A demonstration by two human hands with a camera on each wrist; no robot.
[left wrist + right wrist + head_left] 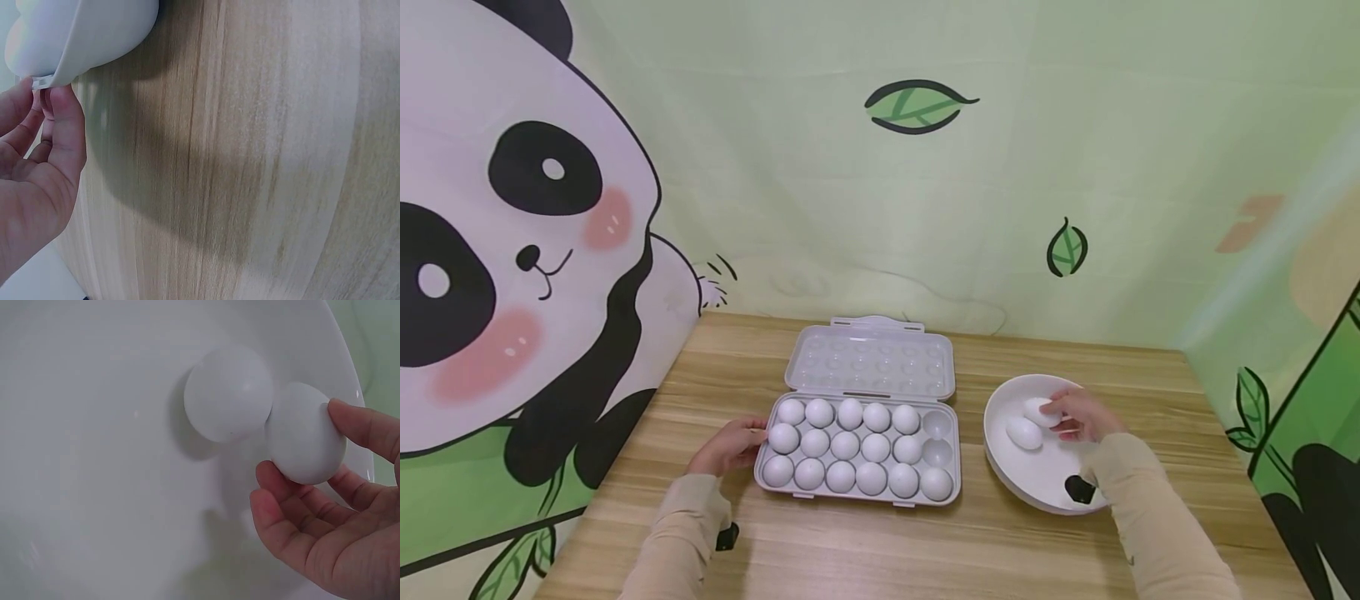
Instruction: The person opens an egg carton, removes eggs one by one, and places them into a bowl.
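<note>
Inside the white round bowl, on the person's right side of the wood-grain table, I can see the right hand with its thumb and fingertips closed around a white egg. From the right wrist, the thumb presses one side of the shell while curled fingers support it from the other side and below. A second egg lies just beside it on the bowl's floor; whether the two shells touch, I cannot tell. Over on the other side, the left hand pinches the near end of a pale plastic egg carton, thumb and fingers clamped together on its thin rim. That carton sits flat on the table, left of the bowl and well apart from it, its lid folded back toward the wall and showing rows of moulded domes. Sixteen white eggs fill most of its three rows: six along the front, five in each of the other two, with hollow cups showing at the right end of the middle and back rows. Cream sleeves cover both forearms, and a small black block shows at each wrist. Behind the table hangs a pale green backdrop printed with a large panda and outlined leaves.
</note>
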